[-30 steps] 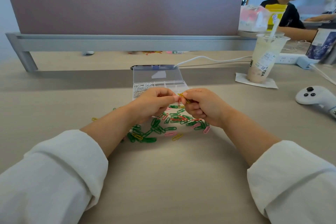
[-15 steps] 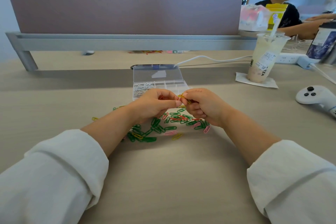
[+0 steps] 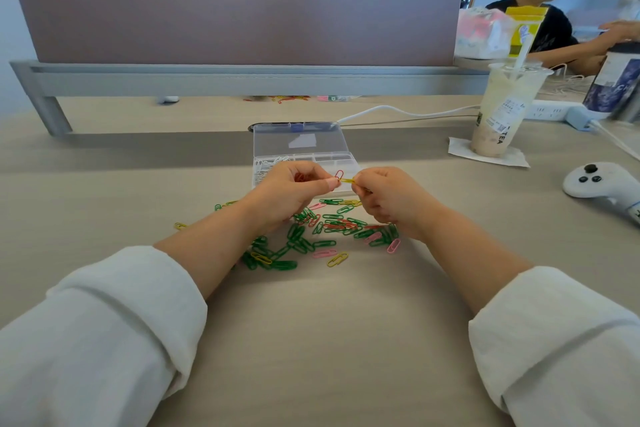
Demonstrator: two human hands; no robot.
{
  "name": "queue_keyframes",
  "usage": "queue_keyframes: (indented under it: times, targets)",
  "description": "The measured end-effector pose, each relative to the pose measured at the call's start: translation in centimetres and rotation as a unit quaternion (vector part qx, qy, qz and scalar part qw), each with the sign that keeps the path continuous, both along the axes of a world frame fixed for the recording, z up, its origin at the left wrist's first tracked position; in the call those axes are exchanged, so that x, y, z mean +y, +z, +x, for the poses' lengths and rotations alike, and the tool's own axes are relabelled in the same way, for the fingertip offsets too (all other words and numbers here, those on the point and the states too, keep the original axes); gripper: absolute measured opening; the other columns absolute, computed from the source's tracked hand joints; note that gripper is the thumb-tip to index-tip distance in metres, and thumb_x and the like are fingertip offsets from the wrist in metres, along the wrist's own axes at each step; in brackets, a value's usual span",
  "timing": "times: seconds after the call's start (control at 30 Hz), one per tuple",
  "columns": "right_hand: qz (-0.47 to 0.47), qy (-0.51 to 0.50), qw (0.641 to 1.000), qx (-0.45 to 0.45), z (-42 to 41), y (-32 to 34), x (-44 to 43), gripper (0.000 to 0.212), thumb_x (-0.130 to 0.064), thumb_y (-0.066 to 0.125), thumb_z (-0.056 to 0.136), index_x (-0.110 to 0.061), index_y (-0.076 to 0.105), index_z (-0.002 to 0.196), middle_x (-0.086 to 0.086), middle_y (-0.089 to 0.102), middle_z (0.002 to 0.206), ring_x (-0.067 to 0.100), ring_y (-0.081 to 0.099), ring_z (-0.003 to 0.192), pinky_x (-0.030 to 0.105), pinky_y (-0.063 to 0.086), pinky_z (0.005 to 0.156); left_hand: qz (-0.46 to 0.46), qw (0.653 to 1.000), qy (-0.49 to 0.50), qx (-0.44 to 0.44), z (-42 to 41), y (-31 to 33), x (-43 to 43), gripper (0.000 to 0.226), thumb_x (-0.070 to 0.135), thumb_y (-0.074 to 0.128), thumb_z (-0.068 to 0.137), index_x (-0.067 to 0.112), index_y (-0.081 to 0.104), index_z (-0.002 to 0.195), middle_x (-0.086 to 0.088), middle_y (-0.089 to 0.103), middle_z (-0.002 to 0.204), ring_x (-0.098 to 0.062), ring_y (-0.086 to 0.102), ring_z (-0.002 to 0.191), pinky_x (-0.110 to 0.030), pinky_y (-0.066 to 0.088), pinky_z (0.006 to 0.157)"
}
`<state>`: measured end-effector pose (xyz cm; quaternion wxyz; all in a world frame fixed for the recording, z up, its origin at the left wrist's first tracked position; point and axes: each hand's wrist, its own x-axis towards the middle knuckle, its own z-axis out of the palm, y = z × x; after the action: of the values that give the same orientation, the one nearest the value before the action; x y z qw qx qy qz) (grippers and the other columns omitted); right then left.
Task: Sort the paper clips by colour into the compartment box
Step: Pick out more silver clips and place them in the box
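A clear compartment box (image 3: 313, 158) stands open on the desk, its lid (image 3: 298, 139) leaning back; white clips lie in its left compartment. Green, red, pink and yellow paper clips (image 3: 322, 232) are scattered in front of it. My left hand (image 3: 291, 192) pinches a red clip (image 3: 339, 174) at its fingertips and has more red clips in its palm. My right hand (image 3: 384, 196) pinches a yellow clip (image 3: 347, 181). The two clips touch, just above the box's near edge.
A drink cup (image 3: 505, 111) on a napkin stands at the right, a white controller (image 3: 601, 182) nearer the right edge. A white cable (image 3: 398, 110) and power strip (image 3: 550, 110) run behind the box. A divider panel (image 3: 235, 7) closes off the back; another person sits beyond it.
The red and yellow clips, tangled between my fingertips a second ago, now stick out apart. Both hands have stayed above the box's front.
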<state>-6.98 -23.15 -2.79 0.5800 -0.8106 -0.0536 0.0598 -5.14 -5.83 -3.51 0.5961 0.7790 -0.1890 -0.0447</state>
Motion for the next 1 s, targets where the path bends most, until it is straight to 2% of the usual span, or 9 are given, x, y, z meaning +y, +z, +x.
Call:
queue_keyframes:
  times: [0.2,0.27,0.37,0.5,0.63,0.7,0.83,0.9,1.0]
  targets:
    - [-0.059,0.002,0.998,-0.032,0.0,-0.2,0.3,0.032,-0.007,0.041,0.086,-0.016,0.041,0.055,-0.009,0.030,0.040,0.008,0.022,0.038,0.018,0.020,0.039,-0.041,0.999,0.028,0.006,0.0,-0.2,-0.4,0.013,0.013,0.063,0.085,0.014,0.063,0.073,0.009,0.039,0.042,-0.009,0.025,0.040,-0.019,0.023,0.041]
    - [-0.121,0.010,0.991,-0.052,-0.1,-0.4,0.6,0.034,-0.009,0.045,0.086,-0.017,0.042,0.053,-0.011,0.032,0.040,0.005,0.025,0.036,0.021,0.024,0.044,-0.075,0.996,0.032,0.019,0.0,0.0,-0.6,0.012,0.013,0.062,0.086,0.013,0.062,0.074,0.006,0.037,0.045,-0.007,0.024,0.039,-0.017,0.024,0.038]
    - [-0.161,0.006,0.984,-0.072,-0.2,-0.3,0.9,0.036,-0.013,0.050,0.087,-0.020,0.051,0.051,-0.010,0.035,0.040,0.004,0.029,0.035,0.021,0.029,0.047,-0.102,0.993,0.036,0.045,0.1,0.3,-0.5,0.011,0.014,0.055,0.090,0.011,0.060,0.081,0.004,0.033,0.048,-0.007,0.022,0.038,-0.016,0.021,0.035]
    - [-0.186,-0.048,0.974,-0.117,-0.2,0.0,0.2,0.025,-0.024,0.054,0.092,-0.014,0.072,0.078,-0.004,0.041,0.051,0.006,0.035,0.044,0.016,0.032,0.048,-0.118,0.987,0.037,0.100,0.4,0.3,-0.3,0.021,0.011,0.038,0.098,0.013,0.047,0.079,0.007,0.038,0.045,-0.005,0.024,0.033,-0.016,0.017,0.032]
    - [-0.246,-0.075,0.959,-0.118,0.5,-0.5,-0.5,0.022,-0.028,0.058,0.090,-0.013,0.073,0.094,-0.011,0.054,0.069,0.008,0.048,0.068,0.022,0.037,0.065,-0.095,0.988,0.030,0.116,0.3,0.4,-0.6,0.024,0.009,0.031,0.097,0.013,0.042,0.076,0.003,0.037,0.047,-0.006,0.023,0.031,-0.016,0.016,0.032]
    - [-0.279,-0.081,0.950,-0.115,0.8,-0.9,-0.6,0.023,-0.029,0.057,0.090,-0.014,0.073,0.099,-0.013,0.054,0.075,0.007,0.049,0.073,0.024,0.037,0.072,-0.062,0.992,0.024,0.111,0.3,0.4,-0.6,0.026,0.009,0.027,0.094,0.012,0.037,0.070,0.001,0.034,0.048,-0.007,0.022,0.033,-0.018,0.016,0.034]
    - [-0.278,-0.075,0.949,-0.125,0.7,-0.2,-1.4,0.017,-0.034,0.060,0.088,-0.018,0.066,0.083,-0.012,0.045,0.066,0.007,0.045,0.066,0.021,0.035,0.064,-0.026,0.994,0.019,0.100,0.5,0.3,-0.6,0.030,0.012,0.025,0.091,0.014,0.034,0.063,-0.002,0.029,0.051,-0.009,0.021,0.037,-0.017,0.018,0.034]
    - [-0.280,-0.018,0.955,-0.095,0.3,0.5,-2.0,0.018,-0.034,0.068,0.083,-0.019,0.063,0.075,-0.009,0.045,0.061,0.004,0.041,0.058,0.018,0.031,0.054,-0.028,0.995,0.016,0.092,0.5,0.2,-0.7,0.033,0.017,0.024,0.097,0.015,0.033,0.065,0.002,0.033,0.048,-0.008,0.022,0.036,-0.016,0.019,0.034]
    - [-0.327,0.063,0.942,-0.041,-0.2,0.9,-2.6,0.016,-0.031,0.075,0.076,-0.023,0.064,0.070,-0.007,0.043,0.058,0.005,0.038,0.051,0.018,0.030,0.051,-0.010,0.997,0.018,0.070,0.3,0.1,-0.8,0.035,0.027,0.025,0.102,0.015,0.035,0.070,0.005,0.035,0.049,-0.006,0.023,0.037,-0.015,0.021,0.035]
